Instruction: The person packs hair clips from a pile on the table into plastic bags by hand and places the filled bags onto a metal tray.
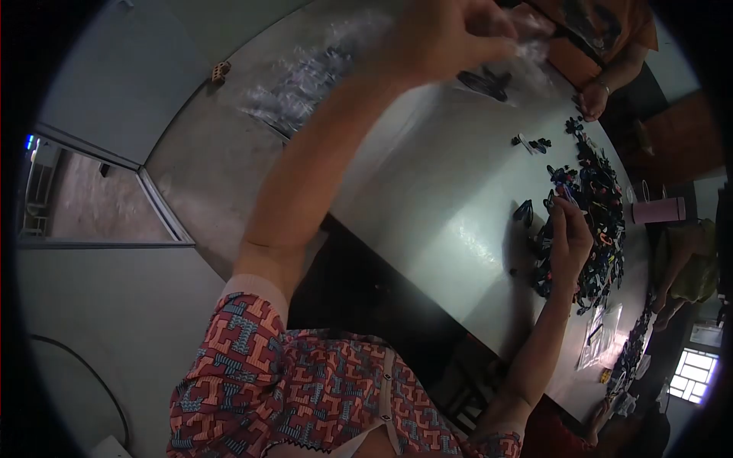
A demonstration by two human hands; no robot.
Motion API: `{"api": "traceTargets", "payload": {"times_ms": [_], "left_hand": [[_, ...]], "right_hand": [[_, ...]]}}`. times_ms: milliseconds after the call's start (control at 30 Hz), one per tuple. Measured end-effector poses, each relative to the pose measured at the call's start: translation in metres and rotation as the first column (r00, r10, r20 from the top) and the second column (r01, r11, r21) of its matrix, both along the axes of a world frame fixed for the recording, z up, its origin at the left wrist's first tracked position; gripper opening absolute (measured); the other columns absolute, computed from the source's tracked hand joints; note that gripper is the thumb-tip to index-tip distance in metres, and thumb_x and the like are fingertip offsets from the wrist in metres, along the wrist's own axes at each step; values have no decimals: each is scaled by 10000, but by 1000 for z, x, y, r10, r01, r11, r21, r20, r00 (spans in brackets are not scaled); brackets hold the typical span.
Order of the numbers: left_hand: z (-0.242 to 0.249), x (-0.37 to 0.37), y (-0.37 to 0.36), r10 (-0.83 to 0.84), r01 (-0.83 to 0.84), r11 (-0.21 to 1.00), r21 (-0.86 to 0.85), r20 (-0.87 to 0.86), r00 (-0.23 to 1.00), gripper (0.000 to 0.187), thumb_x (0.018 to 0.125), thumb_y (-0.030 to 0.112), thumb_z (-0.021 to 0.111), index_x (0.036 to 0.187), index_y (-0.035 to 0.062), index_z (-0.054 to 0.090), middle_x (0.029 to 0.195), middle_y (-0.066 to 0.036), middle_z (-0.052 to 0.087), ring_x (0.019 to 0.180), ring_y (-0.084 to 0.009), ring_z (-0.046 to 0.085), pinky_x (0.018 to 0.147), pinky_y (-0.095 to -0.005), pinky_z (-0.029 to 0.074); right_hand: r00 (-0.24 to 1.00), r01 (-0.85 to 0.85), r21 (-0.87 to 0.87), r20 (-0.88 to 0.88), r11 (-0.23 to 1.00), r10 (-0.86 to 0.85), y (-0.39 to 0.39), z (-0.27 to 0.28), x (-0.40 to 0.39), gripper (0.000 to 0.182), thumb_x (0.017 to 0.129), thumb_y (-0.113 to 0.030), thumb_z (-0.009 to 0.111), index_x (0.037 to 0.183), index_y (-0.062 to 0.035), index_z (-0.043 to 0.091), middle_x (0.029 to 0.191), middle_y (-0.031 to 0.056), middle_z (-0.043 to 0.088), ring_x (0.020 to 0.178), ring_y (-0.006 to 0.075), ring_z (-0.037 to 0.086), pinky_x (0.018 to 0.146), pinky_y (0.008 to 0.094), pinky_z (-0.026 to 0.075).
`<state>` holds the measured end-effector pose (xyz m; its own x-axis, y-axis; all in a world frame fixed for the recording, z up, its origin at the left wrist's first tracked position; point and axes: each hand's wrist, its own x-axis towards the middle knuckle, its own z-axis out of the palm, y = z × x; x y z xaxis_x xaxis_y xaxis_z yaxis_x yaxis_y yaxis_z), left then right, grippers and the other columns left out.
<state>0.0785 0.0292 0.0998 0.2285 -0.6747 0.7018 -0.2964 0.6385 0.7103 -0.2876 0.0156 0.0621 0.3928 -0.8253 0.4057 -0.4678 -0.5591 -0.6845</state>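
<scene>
My left hand [450, 46] is raised at the top of the view, its fingers bent together around a crumpled clear plastic bag [534, 50] that is blurred. Under it on the table lies a clear bag with long black pieces [489, 84]. My right hand [571, 237] is over a pile of small dark bundled items [603, 198] with bits of bright colour. Its thumb and fingers pinch a small dark piece with a bluish part [565, 194], whose exact kind I cannot make out. Beside the pile sits a loose dark bundle [524, 212].
A heap of clear plastic bags [305, 84] covers the table's far-left part. Across the table is a person in orange, with a hand [594, 101] at the edge. A pink container [660, 210] and flat clear packets [601, 336] are at the right. Other people sit further along.
</scene>
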Motion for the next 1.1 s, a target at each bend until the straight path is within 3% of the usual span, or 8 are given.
{"api": "traceTargets", "payload": {"times_ms": [233, 300, 433, 600, 733, 867, 933, 1100], "left_hand": [[-76, 73, 13, 305, -324, 921, 215, 116, 945, 279, 757, 224, 783, 945, 26, 728, 816, -66, 728, 716, -132, 676, 660, -294, 533], [-135, 95, 1, 398, -404, 801, 442, 111, 911, 197, 805, 136, 763, 956, 17, 720, 878, -37, 716, 801, -107, 662, 747, -252, 522], [-250, 133, -17, 524, -512, 702, 494, 128, 842, 248, 725, 250, 754, 893, 68, 752, 846, -89, 741, 779, -187, 710, 732, -328, 544], [-304, 149, -12, 624, -556, 646, 523, 58, 780, 253, 714, 271, 750, 876, 77, 745, 851, -108, 732, 800, -232, 709, 747, -355, 546], [-320, 156, -22, 748, -770, 528, 357, 234, 621, 379, 695, 291, 780, 983, 60, 698, 932, -116, 706, 876, -282, 682, 787, -383, 537], [-313, 154, -29, 714, -767, 540, 345, 294, 635, 558, 681, 308, 808, 1136, 47, 620, 1063, -144, 660, 1017, -327, 622, 895, -411, 493], [-308, 149, -34, 796, -923, 355, 147, 470, 381, 681, 674, 319, 830, 1226, 30, 554, 1155, -180, 618, 1122, -352, 558, 982, -431, 432], [-241, 153, -26, 793, -870, 490, 52, 388, 470, 718, 696, 318, 835, 1270, 20, 522, 1214, -196, 591, 1175, -350, 534, 1010, -431, 421]], "right_hand": [[998, -31, -83, -53, 996, 27, -10, -14, -33, 170, 951, -48, 598, 1089, -7, 689, 947, 40, 682, 846, 87, 604, 767, 228, 467], [997, -26, -89, -78, 996, 19, -5, -13, -29, 176, 942, -26, 589, 1086, -6, 687, 925, 38, 677, 830, 87, 600, 755, 228, 465], [992, -45, -109, -119, 993, 32, 10, -6, -21, 179, 930, -7, 584, 1076, -5, 687, 900, 42, 669, 810, 87, 592, 734, 233, 465], [993, -57, -219, -112, 974, 33, 37, -8, -10, 177, 920, -3, 589, 1066, -12, 690, 869, 43, 653, 775, 89, 581, 698, 234, 459], [988, -23, -235, -154, 972, -14, 36, -4, -13, 177, 919, 3, 590, 1065, -13, 689, 863, 40, 649, 760, 86, 574, 680, 232, 453], [990, -31, -204, -141, 978, 2, 27, -2, -13, 174, 915, 9, 595, 1056, -17, 693, 855, 38, 646, 745, 83, 568, 662, 229, 443], [990, -14, -166, -140, 986, -9, 20, 4, -7, 172, 913, 9, 599, 1053, -19, 695, 853, 38, 645, 742, 82, 566, 660, 227, 440], [994, -34, -266, -109, 963, 5, 26, 20, -7, 179, 914, -1, 614, 1066, -32, 702, 838, 28, 654, 720, 71, 563, 647, 224, 445]]}}
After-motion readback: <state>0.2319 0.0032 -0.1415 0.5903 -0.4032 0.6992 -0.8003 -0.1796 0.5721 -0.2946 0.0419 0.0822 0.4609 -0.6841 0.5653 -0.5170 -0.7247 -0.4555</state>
